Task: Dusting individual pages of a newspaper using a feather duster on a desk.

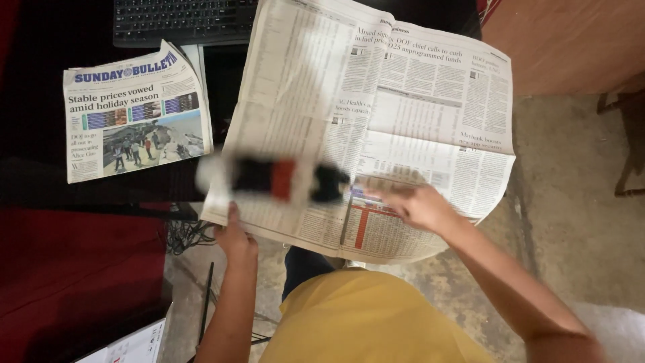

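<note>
Pinching open newspaper (pixel 376 128) edge, left hand (pixel 236 236), right hand (pixel 418 205) closed on blurred bottle (pixel 272 178)

Two newspapers: one open broadsheet (pixel 376 128) held at its near edge by both hands, one folded newspaper (pixel 134 111) beyond the left hand (pixel 235 238). One blurred white, black and red bottle (pixel 272 178) beside the right hand (pixel 416 205). One black keyboard (pixel 181 20) farther off.

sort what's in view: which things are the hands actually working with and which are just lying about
In hand:
open newspaper, held at its near edge by the left hand and right hand
blurred white, black and red object lying across it

Lying about:
folded newspaper
black keyboard
cables
</note>
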